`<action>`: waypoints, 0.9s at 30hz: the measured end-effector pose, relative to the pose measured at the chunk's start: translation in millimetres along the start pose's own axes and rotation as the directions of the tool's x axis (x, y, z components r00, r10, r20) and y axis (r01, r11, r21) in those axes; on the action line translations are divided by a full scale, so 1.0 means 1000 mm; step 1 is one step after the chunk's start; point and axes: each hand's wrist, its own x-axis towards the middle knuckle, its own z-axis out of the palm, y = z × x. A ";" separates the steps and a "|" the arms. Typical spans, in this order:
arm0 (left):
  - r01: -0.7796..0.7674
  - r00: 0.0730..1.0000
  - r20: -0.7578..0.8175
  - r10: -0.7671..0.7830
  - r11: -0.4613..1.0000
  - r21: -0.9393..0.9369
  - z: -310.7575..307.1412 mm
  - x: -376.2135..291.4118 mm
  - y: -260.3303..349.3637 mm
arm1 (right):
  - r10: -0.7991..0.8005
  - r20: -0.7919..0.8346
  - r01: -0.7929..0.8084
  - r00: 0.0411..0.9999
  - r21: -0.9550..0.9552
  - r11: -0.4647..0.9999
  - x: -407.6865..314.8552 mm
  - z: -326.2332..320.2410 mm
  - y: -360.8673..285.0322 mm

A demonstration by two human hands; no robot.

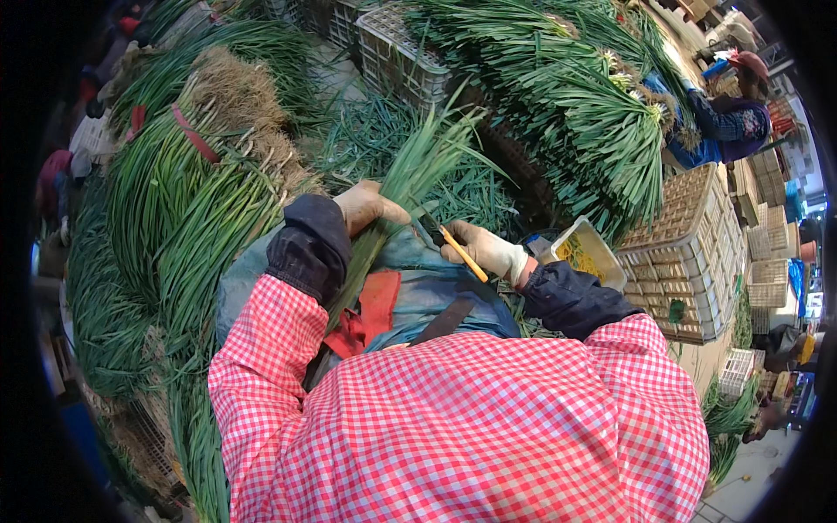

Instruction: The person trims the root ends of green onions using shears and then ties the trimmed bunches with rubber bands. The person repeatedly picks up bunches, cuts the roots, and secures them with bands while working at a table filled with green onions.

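Observation:
My left hand [371,208], in a pale work glove, grips a bunch of long green leaves [418,167]. The bunch slants over my lap, its leaf tips pointing away from me. In my gloved right hand [487,248] is a cutting tool with an orange handle [465,255]. What looks like its thin dark blade reaches toward the bunch; whether it touches the leaves I cannot tell. Blue-green sheeting [418,252] covers my lap, with a red cloth strip [379,297] on it. Cut leaf pieces [471,196] lie just beyond my hands.
Rooted green bundles [189,189], one with a red tie, are heaped at left. Trimmed bundles [588,111] are stacked at front right. A plastic crate [680,255] and a tub of yellow bands [592,252] stand right. Another person [732,118] is at far right.

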 end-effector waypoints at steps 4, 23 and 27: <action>-0.013 0.995 0.098 0.010 0.999 0.030 0.006 0.000 0.010 | -0.055 -0.034 0.054 0.998 -0.041 0.998 0.008 -0.016 -0.002; -0.066 0.943 0.333 0.000 0.981 0.185 0.021 0.005 0.008 | -0.006 -0.127 -0.015 0.992 -0.169 0.985 -0.011 -0.026 -0.016; -0.051 0.940 0.338 -0.038 0.967 0.250 0.023 0.002 0.011 | -0.011 -0.151 -0.022 0.988 -0.212 0.977 -0.021 -0.023 -0.020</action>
